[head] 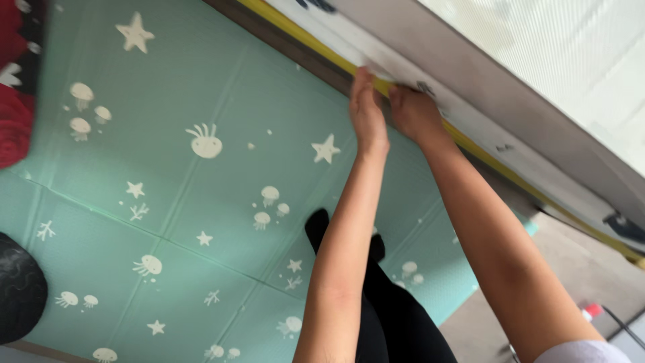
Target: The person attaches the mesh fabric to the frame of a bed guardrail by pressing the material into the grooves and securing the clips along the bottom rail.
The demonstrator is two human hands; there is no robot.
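Note:
Both my arms reach forward to a yellow tape strip (500, 168) that runs along the bottom edge of a pale wall panel (470, 74). My left hand (366, 111) presses flat on the strip, fingers together and pointing up. My right hand (411, 111) sits right beside it, fingers curled onto the strip's upper edge. Whether the fingers pinch the tape is hidden. My black-clad leg and foot (376, 282) stand on a mint green floor mat (188, 188) printed with white stars and jellyfish.
A red and black cloth (15, 87) lies at the mat's left edge. A dark round object (19, 286) sits at the lower left. A bare grey floor (578, 269) lies at the right, with a small red-and-white item (592, 311) and a thin cable.

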